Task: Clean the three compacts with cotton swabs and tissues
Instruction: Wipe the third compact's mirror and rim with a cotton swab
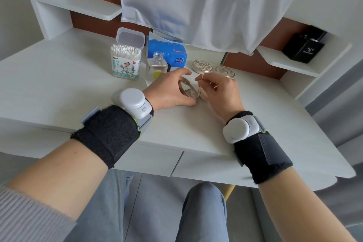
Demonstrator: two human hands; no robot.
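Head camera looks down at a white desk (78,76) where both hands work close together near the middle. The left hand (169,92) has its thumb and fingers curled around the open compact (188,91) and holds it on the desk surface. The right hand (220,92) is just beside it and pinches a cotton swab (200,86) between thumb and fingertips. The swab stands almost upright, with its lower end at the compact; I cannot tell if the tip touches it.

Behind the hands, two closed compacts lie side by side on the desk, one (202,66) to the left and one (225,71) to the right, both with a patterned silver lid. To the left of them stands a blue tissue pack (167,51), and in front of it a small glass bottle (157,65) without its cap. Further left is the swab box (125,63), its lid flipped up and full of swabs. A white cloth (196,6) hangs above the desk. A black box (304,47) stands on the right shelf.
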